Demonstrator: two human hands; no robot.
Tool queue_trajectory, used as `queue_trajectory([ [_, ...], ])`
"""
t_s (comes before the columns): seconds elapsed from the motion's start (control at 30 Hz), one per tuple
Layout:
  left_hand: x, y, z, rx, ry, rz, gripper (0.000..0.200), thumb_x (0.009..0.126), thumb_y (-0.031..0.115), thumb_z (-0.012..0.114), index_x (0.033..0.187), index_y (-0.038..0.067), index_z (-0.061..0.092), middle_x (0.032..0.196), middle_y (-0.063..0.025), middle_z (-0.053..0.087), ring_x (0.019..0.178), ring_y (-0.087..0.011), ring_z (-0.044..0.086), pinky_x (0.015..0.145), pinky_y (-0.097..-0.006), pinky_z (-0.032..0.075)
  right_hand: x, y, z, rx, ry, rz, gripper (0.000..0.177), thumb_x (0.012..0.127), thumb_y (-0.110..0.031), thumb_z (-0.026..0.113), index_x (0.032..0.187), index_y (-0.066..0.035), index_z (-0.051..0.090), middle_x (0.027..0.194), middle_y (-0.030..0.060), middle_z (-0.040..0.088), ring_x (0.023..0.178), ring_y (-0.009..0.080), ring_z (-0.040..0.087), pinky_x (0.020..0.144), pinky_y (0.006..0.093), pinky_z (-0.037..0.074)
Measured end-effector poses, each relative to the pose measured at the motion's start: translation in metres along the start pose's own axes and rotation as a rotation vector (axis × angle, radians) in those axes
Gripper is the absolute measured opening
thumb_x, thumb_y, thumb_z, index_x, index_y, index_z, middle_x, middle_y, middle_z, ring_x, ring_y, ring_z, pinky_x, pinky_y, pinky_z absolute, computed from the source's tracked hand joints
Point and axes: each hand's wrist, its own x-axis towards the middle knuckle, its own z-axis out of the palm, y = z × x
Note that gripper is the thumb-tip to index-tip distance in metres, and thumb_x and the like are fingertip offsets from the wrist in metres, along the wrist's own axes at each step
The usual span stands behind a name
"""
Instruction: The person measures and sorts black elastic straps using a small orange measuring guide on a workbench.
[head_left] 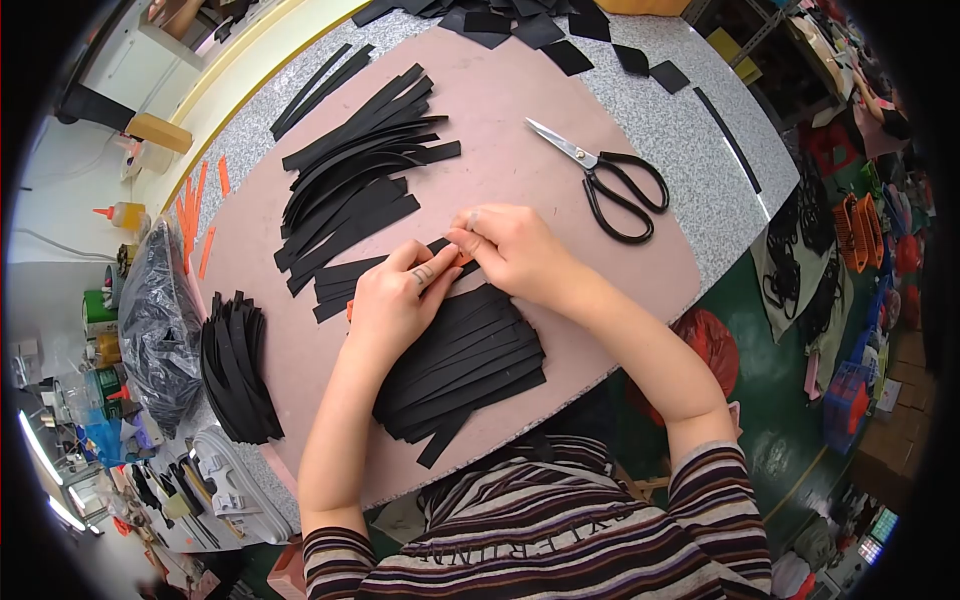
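My left hand (pixel 398 298) and my right hand (pixel 515 250) meet over the middle of the pink mat, fingers pinched close together. Between the fingertips shows a bit of an orange strip (pixel 463 258); a speck of orange also peeks out left of my left hand. Black strips (pixel 345 280) run beneath my hands, and whether the fingers also grip one is hidden. Just below my hands lies a fanned stack of black strips (pixel 465 365). Another pile of black strips (pixel 350 160) is spread beyond my left hand. Black-handled scissors (pixel 610 185) rest half open beyond my right hand.
A bundle of black strips (pixel 238 370) lies at the mat's left edge. Orange strips (pixel 188 215) are on the speckled tabletop beside a dark plastic bag (pixel 160 320). Black square pieces (pixel 538 30) cover the far edge. One thin black strip (pixel 728 140) lies at the right.
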Motion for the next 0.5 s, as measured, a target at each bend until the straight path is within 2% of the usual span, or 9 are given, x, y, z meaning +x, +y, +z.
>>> queue_trajectory([
  [0.07,0.0,0.0,-0.001,0.0,-0.018,-0.017,0.025,0.087,0.014,0.081,0.111,0.01,0.081,0.083,-0.0047,0.067,0.065,-0.0226,0.067,0.061,-0.0348,0.055,0.001,0.001,-0.003,-0.012,-0.034,-0.002,0.015,0.101,-0.011,0.063,0.097,0.001,0.07,0.08,0.0151,0.069,0.07,0.0298,0.067,0.066,0.0359,0.052],
  [0.17,0.0,-0.001,-0.005,-0.122,0.011,-0.114,0.024,0.087,0.011,0.081,0.111,0.009,0.081,0.086,-0.0059,0.069,0.067,-0.0191,0.067,0.062,-0.0313,0.054,0.002,-0.013,-0.023,0.076,-0.181,0.248,0.013,0.1,-0.01,0.063,0.099,0.001,0.07,0.079,0.0153,0.069,0.07,0.03,0.067,0.067,0.0375,0.053],
  [0.2,0.001,-0.002,-0.01,-0.18,0.025,-0.155,0.024,0.087,0.009,0.081,0.111,0.008,0.081,0.087,-0.0063,0.07,0.067,-0.0172,0.066,0.063,-0.0298,0.054,0.002,-0.013,-0.021,0.019,-0.13,0.159,0.011,0.098,-0.01,0.065,0.098,0.001,0.07,0.081,0.0164,0.069,0.073,0.0328,0.067,0.068,0.04,0.053],
  [0.23,0.002,-0.004,-0.019,-0.188,0.143,-0.18,0.025,0.088,0.007,0.081,0.112,0.007,0.081,0.088,-0.0082,0.071,0.07,-0.0154,0.065,0.064,-0.0282,0.052,0.001,-0.011,-0.019,-0.039,-0.076,0.07,0.01,0.095,-0.01,0.066,0.097,0.0,0.069,0.082,0.0175,0.069,0.077,0.0356,0.068,0.07,0.0425,0.053],
  [0.27,0.001,-0.009,-0.028,-0.156,0.24,-0.197,0.026,0.089,0.006,0.08,0.115,0.006,0.08,0.087,-0.006,0.07,0.07,-0.0124,0.063,0.063,-0.0252,0.049,0.0,-0.009,-0.016,-0.095,-0.021,-0.018,0.01,0.093,-0.009,0.068,0.096,0.0,0.068,0.083,0.0186,0.069,0.08,0.0384,0.068,0.071,0.045,0.054],
  [0.3,-0.002,-0.016,-0.036,-0.158,0.299,-0.211,0.026,0.09,0.005,0.08,0.116,0.006,0.08,0.087,-0.0045,0.068,0.07,-0.01,0.061,0.062,-0.0236,0.047,-0.001,0.001,-0.01,-0.193,-0.071,-0.215,0.01,0.088,-0.008,0.071,0.097,-0.004,0.069,0.088,0.0133,0.067,0.087,0.0335,0.065,0.079,0.0425,0.053],
  [0.33,-0.005,-0.02,-0.042,-0.159,0.359,-0.225,0.027,0.09,0.004,0.079,0.117,0.005,0.079,0.087,-0.0031,0.067,0.07,-0.0077,0.059,0.061,-0.022,0.045,-0.001,0.001,-0.005,-0.25,-0.12,-0.254,0.01,0.087,-0.008,0.071,0.096,-0.004,0.068,0.09,0.0119,0.065,0.09,0.032,0.064,0.081,0.0419,0.052],
  [0.43,-0.014,-0.019,-0.058,-0.099,0.365,-0.242,0.027,0.089,0.005,0.081,0.116,0.007,0.08,0.087,-0.0028,0.068,0.068,-0.0084,0.06,0.06,-0.0237,0.047,0.004,0.003,0.006,-0.372,-0.252,-0.327,0.011,0.085,-0.011,0.074,0.089,-0.006,0.066,0.094,0.0073,0.056,0.097,0.027,0.057,0.089,0.0398,0.048],
  [0.5,-0.022,-0.017,-0.061,-0.085,0.353,-0.255,0.028,0.088,0.005,0.081,0.116,0.007,0.08,0.087,-0.002,0.068,0.068,-0.0073,0.059,0.059,-0.023,0.046,0.009,0.008,0.004,-0.356,-0.296,-0.348,0.012,0.084,-0.012,0.075,0.088,-0.006,0.065,0.094,0.0076,0.057,0.097,0.0273,0.058,0.088,0.04,0.049],
])
